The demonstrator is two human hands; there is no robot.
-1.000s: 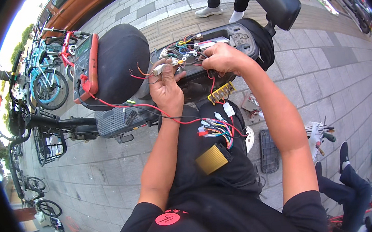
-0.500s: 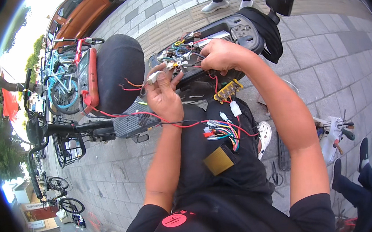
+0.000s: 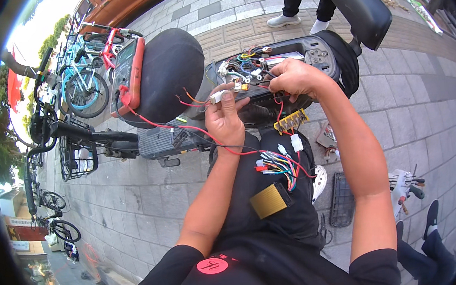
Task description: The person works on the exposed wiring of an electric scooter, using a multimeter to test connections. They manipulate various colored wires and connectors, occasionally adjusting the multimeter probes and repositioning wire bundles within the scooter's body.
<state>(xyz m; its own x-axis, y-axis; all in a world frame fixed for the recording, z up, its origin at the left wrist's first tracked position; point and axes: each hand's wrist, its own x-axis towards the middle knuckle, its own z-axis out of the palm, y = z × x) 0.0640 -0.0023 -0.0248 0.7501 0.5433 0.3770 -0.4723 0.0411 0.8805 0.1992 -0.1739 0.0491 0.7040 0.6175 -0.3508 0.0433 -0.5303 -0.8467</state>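
Observation:
My left hand (image 3: pixel 226 122) is closed on a white wire connector (image 3: pixel 218 96), thumb on top; orange and red wire ends stick out of its left side. Just to the right, my right hand (image 3: pixel 296 80) pinches something thin among the wires, mostly hidden by its fingers. Both hands are over the open seat compartment (image 3: pixel 323 61) of an electric scooter, beside a tangle of coloured wires (image 3: pixel 248 63). A red-cased multimeter (image 3: pixel 129 78) leans on the black seat (image 3: pixel 171 77); its red lead (image 3: pixel 197 129) crosses my left wrist. A gold controller box (image 3: pixel 268 201) with a wire bundle (image 3: pixel 283 169) rests on my lap.
A yellow terminal block (image 3: pixel 292 121) and white plug (image 3: pixel 296 143) are by my right knee. On the paving to the right lie a black grille-like panel (image 3: pixel 341 200) and a bag of tools (image 3: pixel 402 184). People stand at the far side and lower right. Parked bicycles (image 3: pixel 83 90) are left.
The view has shifted, so the scooter, seat and multimeter appear farther right and lower. My left hand keeps the connector, and my right hand stays pinched beside the wires.

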